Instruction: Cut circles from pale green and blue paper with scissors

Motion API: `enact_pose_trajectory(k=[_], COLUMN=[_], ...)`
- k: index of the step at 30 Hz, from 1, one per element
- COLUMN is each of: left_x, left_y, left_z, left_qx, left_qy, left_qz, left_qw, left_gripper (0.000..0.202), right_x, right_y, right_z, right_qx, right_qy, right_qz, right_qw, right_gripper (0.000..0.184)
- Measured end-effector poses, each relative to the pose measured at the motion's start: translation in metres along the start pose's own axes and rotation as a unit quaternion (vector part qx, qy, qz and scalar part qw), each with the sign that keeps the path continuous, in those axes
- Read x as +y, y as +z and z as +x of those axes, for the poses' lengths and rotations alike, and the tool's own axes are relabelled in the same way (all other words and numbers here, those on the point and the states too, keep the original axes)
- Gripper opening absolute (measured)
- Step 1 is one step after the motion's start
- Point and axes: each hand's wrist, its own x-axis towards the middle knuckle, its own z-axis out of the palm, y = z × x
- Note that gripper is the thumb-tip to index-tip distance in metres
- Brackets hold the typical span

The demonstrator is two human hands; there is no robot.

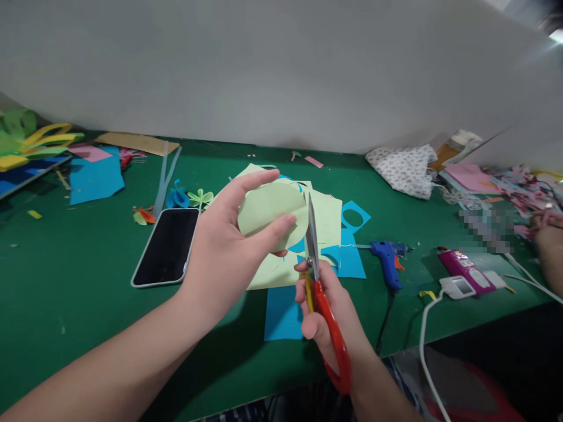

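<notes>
My left hand (237, 228) pinches a round piece of pale green paper (275, 205) between thumb and fingers, held up above the table. In my right hand (329, 299) is a pair of scissors (313, 234) with red and yellow handles, blades pointing upward. The blades stand at the right edge of the green circle; whether they touch it I cannot tell. Beneath both hands lie pale green sheets (329, 217) and blue paper (281, 316), some with round holes cut out.
A phone (167, 246) lies left of my left hand. On the right are a blue glue gun (389, 264), a purple pack (466, 269) with white cables, and a patterned cloth pouch (402, 170). Another person's hand (548, 220) is at the far right. Paper flowers (178, 196) sit behind the phone.
</notes>
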Motion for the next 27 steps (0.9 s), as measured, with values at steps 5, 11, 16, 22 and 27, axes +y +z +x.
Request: enact_pose_trajectory(k=[5,11,16,22,27], left_x=[-0.0004,-0.0006,0.0023,0.0022,0.0016], left_y=[0.0001,-0.0010,-0.0013,-0.0019,-0.0018], left_z=[0.0003,0.0017,0.0018,0.0024,0.0028], left_qx=[-0.002,0.002,0.000,0.000,-0.002], left_qy=[0.001,0.000,-0.006,-0.005,-0.004], left_qz=[0.001,0.000,-0.001,0.010,0.003], left_qw=[1.000,1.000,1.000,1.000,1.000], left_gripper=[0.044,0.045,0.044,0.045,0.044], right_x=[0.0006,0.0028,0.0026,0.0008,0.0035], right_y=[-0.0007,-0.0003,0.0003,-0.0017,-0.0004], right_z=[-0.0002,-0.0002,-0.0010,-0.0010,0.0002], right_qx=[0.001,0.008,0.008,-0.016,-0.012], right_qy=[0.002,0.036,0.025,0.006,-0.008], right_qz=[0.015,0.043,0.031,0.001,-0.003], right_qw=[1.000,0.998,0.999,1.000,1.000], right_gripper=[0.085,0.091,0.090,0.085,0.083])
